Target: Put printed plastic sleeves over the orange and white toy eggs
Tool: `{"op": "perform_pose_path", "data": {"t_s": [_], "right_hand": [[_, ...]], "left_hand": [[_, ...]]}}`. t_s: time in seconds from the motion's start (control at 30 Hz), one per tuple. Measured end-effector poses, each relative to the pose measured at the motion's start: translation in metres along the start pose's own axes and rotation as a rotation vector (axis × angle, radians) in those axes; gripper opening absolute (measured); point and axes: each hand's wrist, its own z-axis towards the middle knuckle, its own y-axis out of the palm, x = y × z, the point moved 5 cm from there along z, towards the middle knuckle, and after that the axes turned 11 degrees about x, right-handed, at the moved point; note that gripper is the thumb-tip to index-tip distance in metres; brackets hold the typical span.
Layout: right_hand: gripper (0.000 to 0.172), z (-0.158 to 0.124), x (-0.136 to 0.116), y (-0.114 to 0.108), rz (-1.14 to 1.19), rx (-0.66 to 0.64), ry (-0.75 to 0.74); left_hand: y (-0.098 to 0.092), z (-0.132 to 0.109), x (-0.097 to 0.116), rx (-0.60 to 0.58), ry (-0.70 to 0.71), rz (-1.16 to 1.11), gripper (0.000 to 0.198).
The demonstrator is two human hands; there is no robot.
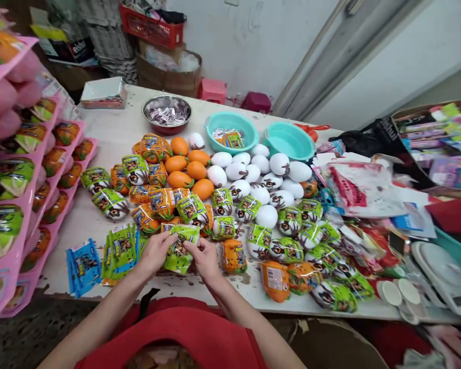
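Observation:
Between my two hands is a green printed wrapper bag [180,251], held near the table's front edge. My left hand [156,252] pinches its upper left side and my right hand [206,258] grips its upper right. Whether anything is inside the bag I cannot tell. To the left lie a stack of flat green wrappers [119,248] and a stack of blue wrappers [83,266]. Beyond my hands are orange eggs [180,180], white eggs with brown marks [238,188] and several wrapped eggs, such as an orange one [234,256] right of my right hand.
Pink trays [71,177] of wrapped eggs stack high at the left. A metal bowl [168,128] of small packets and two turquoise basins [234,123] stand at the back. Plastic bags [359,189] and a white lidded container [443,271] crowd the right side.

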Motion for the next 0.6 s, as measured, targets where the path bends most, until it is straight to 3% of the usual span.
{"op": "perform_pose_path", "data": {"t_s": [0.17,0.27,0.33,0.4,0.5,0.53,0.6], "right_hand": [[0.039,0.011,-0.007,-0.032,-0.03,0.017,-0.028],[0.038,0.023,-0.012,-0.061,-0.167,0.104,-0.087],[0.032,0.027,-0.015,-0.078,-0.306,0.188,-0.165],[0.024,0.027,-0.017,-0.088,-0.457,0.211,-0.265],[0.022,0.032,-0.017,-0.101,-0.541,0.05,-0.325],[0.022,0.038,-0.017,-0.112,-0.508,0.028,-0.303],[0.027,0.061,-0.021,-0.152,-0.454,0.21,-0.23]], "left_hand": [[0.026,0.013,0.018,-0.043,0.189,0.2,0.039],[0.033,0.021,0.032,-0.052,0.202,0.199,0.036],[0.042,0.02,0.042,-0.132,0.157,0.11,0.033],[0.057,0.012,0.049,-0.299,0.06,-0.052,0.032],[0.079,-0.001,0.054,-0.505,-0.175,-0.37,0.031],[0.084,-0.001,0.054,-0.514,-0.236,-0.458,0.03],[0.089,0.003,0.052,-0.453,-0.289,-0.562,0.031]]}}
